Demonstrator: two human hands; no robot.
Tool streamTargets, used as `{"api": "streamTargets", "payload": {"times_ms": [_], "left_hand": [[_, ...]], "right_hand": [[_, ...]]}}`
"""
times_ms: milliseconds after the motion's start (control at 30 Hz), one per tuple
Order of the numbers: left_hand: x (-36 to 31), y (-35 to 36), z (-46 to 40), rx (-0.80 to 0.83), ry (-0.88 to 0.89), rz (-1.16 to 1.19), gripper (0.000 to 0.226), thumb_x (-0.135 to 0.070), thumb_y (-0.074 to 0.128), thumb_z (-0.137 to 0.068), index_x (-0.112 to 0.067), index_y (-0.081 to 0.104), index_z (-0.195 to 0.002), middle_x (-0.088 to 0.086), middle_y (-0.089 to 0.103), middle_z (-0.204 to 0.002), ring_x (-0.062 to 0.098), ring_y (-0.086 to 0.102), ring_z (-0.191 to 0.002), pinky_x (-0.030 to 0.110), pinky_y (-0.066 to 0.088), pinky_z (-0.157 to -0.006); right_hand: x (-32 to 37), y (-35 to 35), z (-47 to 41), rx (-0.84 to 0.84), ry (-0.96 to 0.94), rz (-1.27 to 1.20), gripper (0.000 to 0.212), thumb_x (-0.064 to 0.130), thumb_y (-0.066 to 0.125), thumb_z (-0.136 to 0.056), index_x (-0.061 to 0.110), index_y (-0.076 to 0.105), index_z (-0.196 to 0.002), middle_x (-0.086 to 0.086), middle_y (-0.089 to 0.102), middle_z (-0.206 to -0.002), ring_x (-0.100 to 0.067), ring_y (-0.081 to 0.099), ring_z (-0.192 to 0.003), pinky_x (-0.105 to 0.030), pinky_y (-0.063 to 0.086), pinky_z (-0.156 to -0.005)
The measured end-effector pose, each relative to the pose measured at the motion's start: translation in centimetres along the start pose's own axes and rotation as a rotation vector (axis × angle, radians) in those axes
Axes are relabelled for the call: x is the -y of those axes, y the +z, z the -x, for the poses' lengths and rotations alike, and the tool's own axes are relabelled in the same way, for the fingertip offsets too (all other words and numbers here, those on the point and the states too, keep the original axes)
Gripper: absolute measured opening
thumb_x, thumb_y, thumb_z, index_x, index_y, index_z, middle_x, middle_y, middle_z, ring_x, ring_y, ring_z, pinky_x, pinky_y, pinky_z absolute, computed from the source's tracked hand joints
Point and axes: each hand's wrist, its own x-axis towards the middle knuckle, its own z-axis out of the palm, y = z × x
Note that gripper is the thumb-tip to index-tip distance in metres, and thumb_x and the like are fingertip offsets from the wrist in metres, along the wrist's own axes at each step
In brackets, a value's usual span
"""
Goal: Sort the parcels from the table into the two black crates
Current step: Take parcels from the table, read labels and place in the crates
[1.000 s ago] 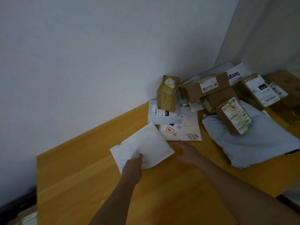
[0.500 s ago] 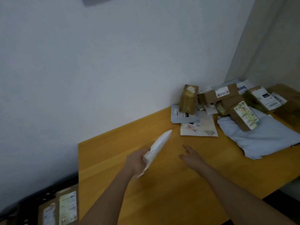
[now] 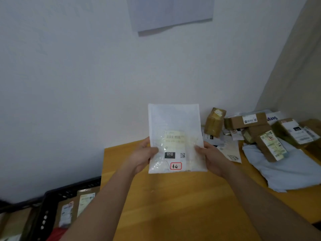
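Observation:
I hold a flat white padded envelope (image 3: 174,122) upright in front of me, above the wooden table (image 3: 182,202). Its label faces me, with a barcode, a black "010" patch and a red-framed stamp. My left hand (image 3: 143,156) grips its left edge and my right hand (image 3: 211,156) grips its right edge, thumbs on the front. A black crate (image 3: 57,193) stands on the floor at the lower left, with labelled parcels inside. A second crate is not in view.
A heap of parcels lies in the table's far right corner: several taped brown boxes (image 3: 215,121), flat white envelopes (image 3: 231,152) and a large pale blue mailer bag (image 3: 288,169). White walls close in behind and at the right. A paper sheet (image 3: 172,13) hangs on the wall.
The envelope went from lying on the table, through an edge-on grip in my left hand, to upright with its label facing me. My right hand left the table and took its right edge.

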Motion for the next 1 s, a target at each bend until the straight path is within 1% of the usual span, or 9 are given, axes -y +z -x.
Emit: {"api": "streamTargets", "payload": {"times_ms": [167, 300, 400, 467, 533, 600, 667, 833, 1000], "left_hand": [[-2.3, 0.1, 1.1, -0.001, 0.013, 0.013, 0.044, 0.01, 0.046, -0.089, -0.014, 0.062, -0.123, 0.012, 0.071, -0.114, 0.03, 0.067, -0.098, 0.04, 0.056, -0.084], [-3.5, 0.3, 1.7, 0.01, 0.038, 0.006, 0.037, 0.003, 0.046, -0.09, -0.011, 0.063, -0.119, 0.008, 0.071, -0.107, 0.024, 0.065, -0.091, 0.035, 0.057, -0.077], [-4.2, 0.4, 2.2, 0.019, 0.058, 0.033, 0.03, -0.002, 0.049, -0.093, -0.011, 0.063, -0.118, 0.006, 0.07, -0.104, 0.021, 0.066, -0.087, 0.031, 0.056, -0.069], [-4.5, 0.2, 2.4, 0.025, 0.063, 0.042, 0.029, -0.004, 0.053, -0.094, -0.011, 0.062, -0.12, 0.006, 0.072, -0.109, 0.021, 0.069, -0.09, 0.031, 0.056, -0.068], [-4.7, 0.0, 2.4, 0.029, 0.072, 0.06, 0.031, -0.004, 0.059, -0.093, -0.011, 0.061, -0.124, 0.008, 0.071, -0.115, 0.025, 0.07, -0.1, 0.033, 0.058, -0.072], [-4.9, -0.1, 2.5, 0.016, 0.079, 0.103, 0.036, -0.003, 0.062, -0.092, -0.01, 0.059, -0.127, 0.01, 0.07, -0.118, 0.028, 0.068, -0.106, 0.035, 0.059, -0.076], [-4.9, -0.3, 2.6, -0.001, 0.089, 0.122, 0.037, -0.002, 0.063, -0.09, -0.009, 0.059, -0.126, 0.01, 0.07, -0.117, 0.028, 0.069, -0.106, 0.036, 0.059, -0.076], [-4.2, -1.0, 3.0, -0.103, 0.115, 0.107, 0.039, 0.003, 0.063, -0.089, -0.012, 0.06, -0.125, 0.011, 0.071, -0.116, 0.029, 0.07, -0.099, 0.04, 0.058, -0.074], [-4.2, -3.8, 4.5, -0.342, 0.165, 0.247, 0.036, 0.007, 0.057, -0.092, -0.01, 0.059, -0.123, 0.011, 0.07, -0.111, 0.027, 0.07, -0.093, 0.043, 0.058, -0.076]], "right_hand": [[3.9, 0.3, 0.3, -0.023, -0.066, 0.051, 0.024, 0.006, 0.056, -0.097, 0.006, 0.062, -0.121, -0.015, 0.07, -0.116, -0.03, 0.069, -0.103, -0.047, 0.055, -0.089], [6.1, 1.0, 0.8, -0.043, -0.113, 0.143, 0.024, 0.006, 0.057, -0.097, 0.004, 0.062, -0.12, -0.017, 0.067, -0.119, -0.032, 0.066, -0.106, -0.047, 0.054, -0.092], [7.2, 1.3, 1.0, 0.005, -0.142, 0.163, 0.029, 0.006, 0.057, -0.097, 0.003, 0.06, -0.125, -0.015, 0.069, -0.117, -0.027, 0.069, -0.1, -0.037, 0.06, -0.074], [7.7, 1.4, 1.1, 0.037, -0.137, 0.158, 0.028, 0.007, 0.057, -0.097, 0.004, 0.061, -0.125, -0.014, 0.071, -0.113, -0.023, 0.071, -0.093, -0.033, 0.061, -0.067], [8.1, 1.6, 1.1, 0.059, -0.137, 0.139, 0.027, 0.005, 0.056, -0.097, 0.003, 0.061, -0.124, -0.014, 0.07, -0.113, -0.023, 0.071, -0.09, -0.033, 0.062, -0.068], [8.4, 1.8, 0.8, 0.064, -0.131, 0.129, 0.028, 0.004, 0.056, -0.097, 0.001, 0.06, -0.124, -0.017, 0.069, -0.114, -0.027, 0.07, -0.094, -0.035, 0.061, -0.07], [8.4, 2.0, 0.6, 0.07, -0.118, 0.13, 0.029, 0.004, 0.058, -0.096, 0.002, 0.061, -0.125, -0.018, 0.07, -0.115, -0.031, 0.069, -0.101, -0.039, 0.06, -0.075], [7.3, 2.9, 0.1, 0.111, -0.101, 0.126, 0.031, 0.006, 0.059, -0.096, 0.004, 0.06, -0.127, -0.016, 0.069, -0.117, -0.033, 0.068, -0.106, -0.045, 0.057, -0.087], [5.6, 4.5, -0.5, 0.237, -0.013, 0.161, 0.032, 0.017, 0.063, -0.095, 0.013, 0.057, -0.126, -0.01, 0.069, -0.12, -0.026, 0.07, -0.104, -0.04, 0.055, -0.092]]}}
